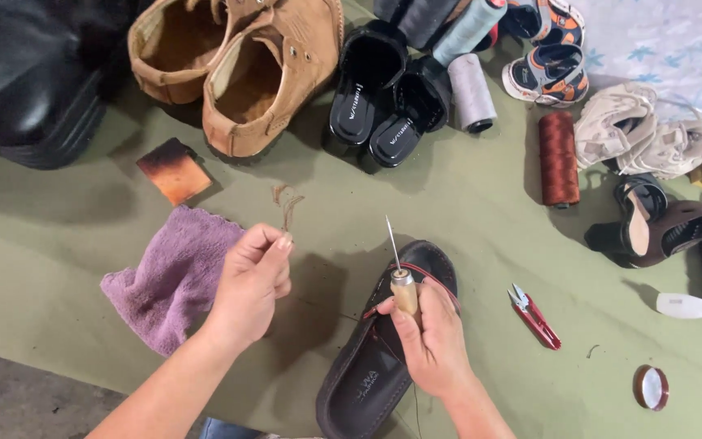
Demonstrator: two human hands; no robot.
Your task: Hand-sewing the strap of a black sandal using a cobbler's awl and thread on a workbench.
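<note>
Head view: left hand (252,280) raised, fingers pinching thread (288,203); right hand (432,337) fisted around upright awl (400,276).

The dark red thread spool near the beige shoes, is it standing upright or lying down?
Lying down. The dark red spool rests on its side on the green surface, its long axis flat and one end facing the camera.

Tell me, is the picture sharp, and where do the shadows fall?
Head view: even, soft light, no glare; the awl and both hands, left and right, are sharp; soft shadows lie on the green mat right of the left hand; edges bend slightly.
</note>
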